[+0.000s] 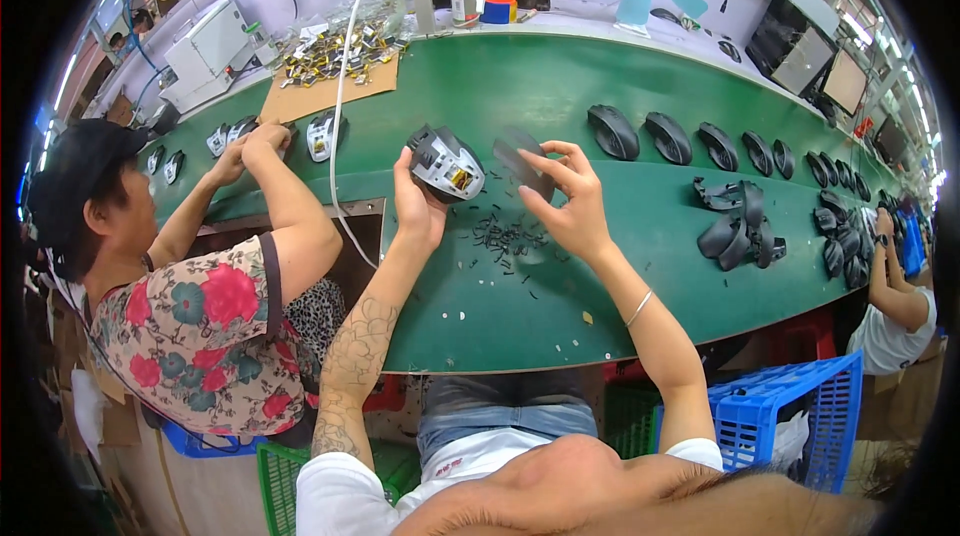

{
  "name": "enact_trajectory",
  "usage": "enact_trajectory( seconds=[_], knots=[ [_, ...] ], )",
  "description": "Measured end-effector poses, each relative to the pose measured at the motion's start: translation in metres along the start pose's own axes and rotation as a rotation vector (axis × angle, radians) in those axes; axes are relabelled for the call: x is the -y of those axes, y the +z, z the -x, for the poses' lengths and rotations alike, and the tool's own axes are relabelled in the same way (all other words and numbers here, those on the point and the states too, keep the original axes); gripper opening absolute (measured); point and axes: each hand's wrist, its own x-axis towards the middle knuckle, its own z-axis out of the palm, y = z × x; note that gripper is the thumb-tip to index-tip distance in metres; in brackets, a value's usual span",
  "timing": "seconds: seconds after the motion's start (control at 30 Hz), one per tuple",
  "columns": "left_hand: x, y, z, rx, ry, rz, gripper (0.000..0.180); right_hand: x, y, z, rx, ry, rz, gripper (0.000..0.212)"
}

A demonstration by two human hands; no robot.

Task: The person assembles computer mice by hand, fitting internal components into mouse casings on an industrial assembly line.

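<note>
My left hand (pixel 418 208) holds up a partly built computer mouse (pixel 445 158), black and silver-grey, with a yellow part showing in an opening. Between the fingers and thumb of my right hand (pixel 574 198) is a dark curved mouse cover (pixel 515 156), smeared by motion. The cover is apart from the mouse, a little to its right. Below both hands, a loose heap of small black pieces (pixel 500 234) lies scattered on the green table (pixel 480 321).
Finished-looking black mice (pixel 668 139) line the right side of the table. Loose black shells (pixel 740 226) are piled nearer me. Small yellow-and-silver parts (pixel 340 56) cover cardboard at back left. A white cable (pixel 345 66) hangs by a co-worker (pixel 200 306) at left. Blue crate (pixel 780 416) stands lower right.
</note>
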Motion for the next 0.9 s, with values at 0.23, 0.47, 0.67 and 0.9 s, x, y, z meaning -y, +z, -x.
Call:
enact_trajectory(
  seconds=[0.23, 0.47, 0.67, 0.9],
  knots=[
    [0.011, 0.017, 0.009, 0.124, -0.025, -0.040, 0.046, 0.006, 0.009, 0.002, -0.007, -0.084, -0.052, 0.054],
    [0.040, 0.018, 0.028, 0.210, 0.128, -0.033, 0.041, 0.009, 0.017, 0.011, -0.045, -0.133, 0.045, 0.058],
    [0.042, 0.030, 0.039, 0.214, 0.181, -0.283, 0.034, 0.004, 0.004, 0.015, -0.017, -0.123, 0.013, 0.058],
    [0.038, 0.022, 0.031, 0.162, 0.190, -0.300, 0.038, 0.001, 0.014, 0.016, 0.011, -0.222, 0.210, 0.056]
  ],
)
